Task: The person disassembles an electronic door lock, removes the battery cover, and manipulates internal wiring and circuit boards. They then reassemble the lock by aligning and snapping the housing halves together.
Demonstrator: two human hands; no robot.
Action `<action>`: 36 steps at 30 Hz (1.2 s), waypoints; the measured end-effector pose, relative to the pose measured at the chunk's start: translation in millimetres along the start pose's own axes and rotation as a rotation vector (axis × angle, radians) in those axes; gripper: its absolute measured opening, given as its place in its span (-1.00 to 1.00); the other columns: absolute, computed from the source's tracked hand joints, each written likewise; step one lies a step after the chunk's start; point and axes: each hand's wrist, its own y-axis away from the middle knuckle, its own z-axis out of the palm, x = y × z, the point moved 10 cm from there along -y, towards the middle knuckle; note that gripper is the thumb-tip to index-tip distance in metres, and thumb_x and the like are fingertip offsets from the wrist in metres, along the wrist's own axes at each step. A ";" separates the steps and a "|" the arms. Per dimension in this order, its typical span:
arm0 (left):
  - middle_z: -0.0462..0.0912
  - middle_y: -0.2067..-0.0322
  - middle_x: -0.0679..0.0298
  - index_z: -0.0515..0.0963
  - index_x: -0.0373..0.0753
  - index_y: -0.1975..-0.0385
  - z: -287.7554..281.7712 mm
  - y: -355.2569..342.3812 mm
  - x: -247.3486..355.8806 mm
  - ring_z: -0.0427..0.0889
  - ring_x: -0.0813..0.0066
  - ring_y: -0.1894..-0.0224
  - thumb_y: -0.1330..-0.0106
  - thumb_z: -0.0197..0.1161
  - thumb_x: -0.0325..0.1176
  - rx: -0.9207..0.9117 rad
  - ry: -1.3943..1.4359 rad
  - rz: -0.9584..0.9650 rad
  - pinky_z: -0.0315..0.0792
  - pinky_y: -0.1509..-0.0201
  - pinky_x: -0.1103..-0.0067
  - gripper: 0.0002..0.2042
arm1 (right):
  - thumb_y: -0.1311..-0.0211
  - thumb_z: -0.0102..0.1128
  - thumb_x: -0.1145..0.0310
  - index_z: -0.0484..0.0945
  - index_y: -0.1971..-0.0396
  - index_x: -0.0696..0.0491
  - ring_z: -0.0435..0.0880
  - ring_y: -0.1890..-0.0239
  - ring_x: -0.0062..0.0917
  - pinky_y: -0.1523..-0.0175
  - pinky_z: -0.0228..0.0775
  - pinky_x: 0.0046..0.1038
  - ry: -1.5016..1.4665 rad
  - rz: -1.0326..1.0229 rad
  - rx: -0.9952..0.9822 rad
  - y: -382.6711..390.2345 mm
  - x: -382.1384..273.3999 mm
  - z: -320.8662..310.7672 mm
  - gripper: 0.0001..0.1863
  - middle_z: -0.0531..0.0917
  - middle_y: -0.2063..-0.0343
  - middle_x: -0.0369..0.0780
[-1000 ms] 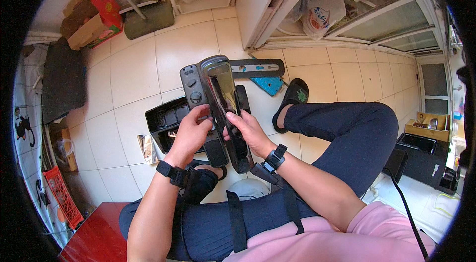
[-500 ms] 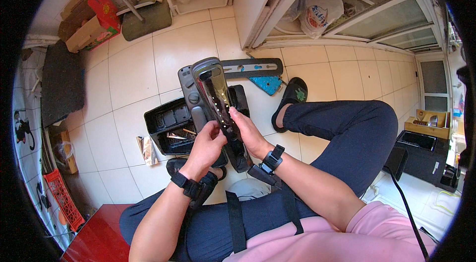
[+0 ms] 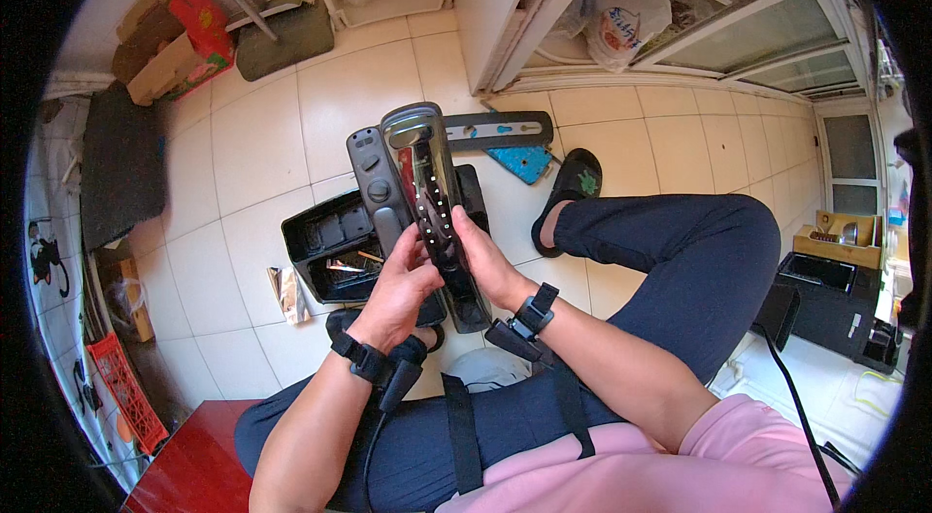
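A long, glossy black door lock panel with small lit dots on its face stands tilted between my hands. My right hand grips its right edge, thumb laid along the side. My left hand is closed at its left edge, the fingers partly hidden behind. Just left of it is a second dark panel with a round knob, partly covered by the glossy one. Below them on the floor sits an open black tray with compartments and small loose pieces.
A dark strip with a slotted metal plate lies beyond the panels, over a blue piece. Foil-like wrapping lies left of the tray. My slippered foot is at the right. A cardboard box stands far left.
The glossy panel has turned slightly more upright, its face more toward me. My left hand has shifted up along its left edge. The right hand has barely moved.
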 end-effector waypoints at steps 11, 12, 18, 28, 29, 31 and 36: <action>0.45 0.01 0.31 0.26 -0.09 -0.37 -1.9 -2.9 3.5 0.44 0.49 0.04 -0.09 0.08 -0.69 0.025 0.043 0.010 0.36 0.06 0.61 -0.27 | -0.61 -0.29 -0.14 0.47 -0.03 0.19 0.46 0.03 -0.54 -0.18 0.29 -0.45 0.193 -0.115 0.129 11.2 -19.0 6.0 -0.37 0.54 0.11 -0.21; 0.43 0.00 0.30 0.26 -0.09 -0.37 -1.6 -2.7 3.2 0.42 0.48 0.02 -0.08 0.09 -0.69 0.018 0.054 0.001 0.36 0.03 0.60 -0.26 | -0.60 -0.28 -0.15 0.48 -0.02 0.20 0.47 0.02 -0.51 -0.19 0.29 -0.43 0.169 -0.067 0.112 9.5 -14.8 6.2 -0.36 0.54 0.10 -0.18; 0.42 -0.02 0.31 0.27 -0.11 -0.34 1.0 -3.0 4.9 0.43 0.48 0.03 -0.07 0.09 -0.70 0.000 0.052 0.003 0.36 0.05 0.62 -0.28 | -0.58 -0.26 -0.15 0.52 0.04 0.21 0.50 -0.04 -0.23 -0.21 0.28 -0.26 0.464 -0.149 0.162 7.4 -27.3 -1.1 -0.35 0.57 0.09 -0.01; 0.49 -0.08 0.35 0.22 -0.09 -0.40 5.6 -2.0 10.2 0.48 0.55 0.08 -0.11 0.05 -0.73 -0.016 0.010 0.046 0.41 0.14 0.61 -0.25 | -0.60 -0.28 -0.04 0.56 0.15 0.28 0.54 0.00 -0.01 -0.16 0.32 -0.19 0.580 -0.152 0.112 11.1 -49.5 0.8 -0.37 0.63 0.13 0.09; 0.49 -0.08 0.35 0.22 -0.09 -0.40 5.9 -2.3 12.0 0.50 0.55 0.06 -0.11 0.05 -0.73 -0.016 -0.004 0.056 0.41 0.14 0.61 -0.24 | -0.60 -0.27 -0.03 0.57 0.18 0.28 0.55 0.02 0.01 -0.14 0.33 -0.18 0.583 -0.113 0.135 9.3 -48.2 -2.4 -0.38 0.64 0.15 0.10; 0.49 -0.10 0.34 0.22 -0.09 -0.41 7.2 -2.0 14.6 0.51 0.54 0.01 -0.11 0.05 -0.75 -0.014 -0.022 0.077 0.43 0.11 0.61 -0.24 | -0.60 -0.25 0.01 0.58 0.22 0.28 0.55 0.05 0.05 -0.11 0.34 -0.15 0.623 -0.134 0.142 10.3 -55.1 -6.7 -0.40 0.65 0.18 0.12; 0.50 -0.11 0.31 0.22 -0.10 -0.38 11.8 -0.6 19.8 0.49 0.46 -0.10 -0.14 0.10 -0.73 -0.032 -0.029 0.091 0.43 -0.08 0.54 -0.28 | -0.58 -0.20 0.07 0.60 0.28 0.27 0.55 0.10 0.08 -0.05 0.34 -0.09 0.734 -0.232 0.176 9.6 -70.7 -10.5 -0.45 0.65 0.25 0.13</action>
